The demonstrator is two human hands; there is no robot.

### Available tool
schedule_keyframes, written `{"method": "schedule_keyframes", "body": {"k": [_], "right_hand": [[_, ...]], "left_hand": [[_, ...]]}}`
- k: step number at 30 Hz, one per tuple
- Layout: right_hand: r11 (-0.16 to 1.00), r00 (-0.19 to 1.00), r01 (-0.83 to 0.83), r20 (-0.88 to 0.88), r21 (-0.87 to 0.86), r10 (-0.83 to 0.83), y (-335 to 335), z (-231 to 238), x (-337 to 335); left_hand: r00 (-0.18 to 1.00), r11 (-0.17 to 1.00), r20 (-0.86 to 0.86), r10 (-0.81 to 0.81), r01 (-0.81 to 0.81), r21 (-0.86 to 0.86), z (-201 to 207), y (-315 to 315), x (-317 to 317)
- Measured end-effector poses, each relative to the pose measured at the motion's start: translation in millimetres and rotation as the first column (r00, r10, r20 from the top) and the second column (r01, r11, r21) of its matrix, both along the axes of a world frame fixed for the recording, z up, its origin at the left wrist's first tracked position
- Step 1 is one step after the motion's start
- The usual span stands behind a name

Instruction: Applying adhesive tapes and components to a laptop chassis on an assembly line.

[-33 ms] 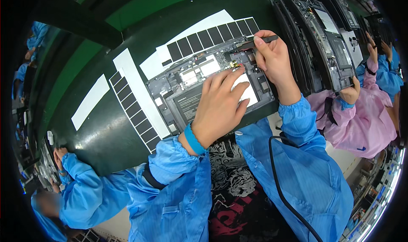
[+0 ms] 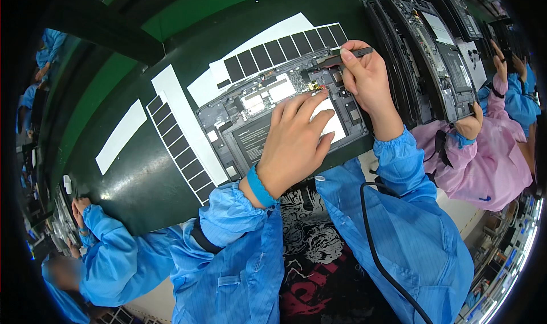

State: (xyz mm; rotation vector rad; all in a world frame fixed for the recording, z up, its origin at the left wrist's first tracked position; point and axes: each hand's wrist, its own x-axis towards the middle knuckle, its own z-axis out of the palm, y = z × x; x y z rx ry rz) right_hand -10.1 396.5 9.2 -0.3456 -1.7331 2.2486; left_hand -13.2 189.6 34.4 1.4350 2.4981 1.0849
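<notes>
An opened laptop base (image 2: pixel 219 147) lies in front of me, its circuit board, dark battery (image 2: pixel 250 142) and a white rectangle (image 2: pixel 336 124) exposed. My left hand (image 2: pixel 299 133) is spread over it, palm down. Its fingertips are by small red and yellow wires (image 2: pixel 317 86), and I cannot tell whether they press on them. With my right hand (image 2: pixel 367 76) I pinch dark tweezers (image 2: pixel 358 53) above the laptop's far right part. The tweezers point leftward, with tips low over the board; whether they grip anything is too small to tell.
Sheets of black rectangular pads (image 2: pixel 274 52) lie beyond and left of the laptop, near a white strip (image 2: pixel 121 135). More opened laptops (image 2: pixel 439 56) stand at right, where a pink-sleeved co-worker's hand (image 2: pixel 469 123) touches one. A blue-sleeved person (image 2: pixel 114 250) works at left.
</notes>
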Motion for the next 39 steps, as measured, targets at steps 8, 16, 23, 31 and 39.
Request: {"method": "schedule_keyframes", "body": {"k": [8,16,23,31,39], "right_hand": [[0.994,1.000,-0.018,-0.014,-0.109,0.017,-0.3,3.5,5.0],[1.000,1.000,0.000,0.013,-0.024,0.001,-1.4,1.6,0.4],[1.000,1.000,-0.001,0.027,-0.002,0.001,-1.9,1.0,-2.0],[0.999,0.999,0.005,0.046,0.034,-0.007,-3.7,3.1,1.1],[0.999,0.999,0.000,0.037,0.032,-0.001,-2.9,1.4,-0.4]], "left_hand": [[1.000,1.000,0.015,-0.011,0.011,-0.012,1.0,-1.4,2.4],[1.000,1.000,0.006,-0.006,0.007,-0.021,1.8,-2.3,2.2],[1.000,1.000,0.013,-0.005,0.005,-0.030,-0.5,-1.8,0.3],[1.000,0.999,0.027,-0.013,0.014,-0.029,1.3,-2.8,1.3],[0.987,0.988,-0.091,0.132,-0.139,-0.065,5.1,5.9,-1.9]]}}
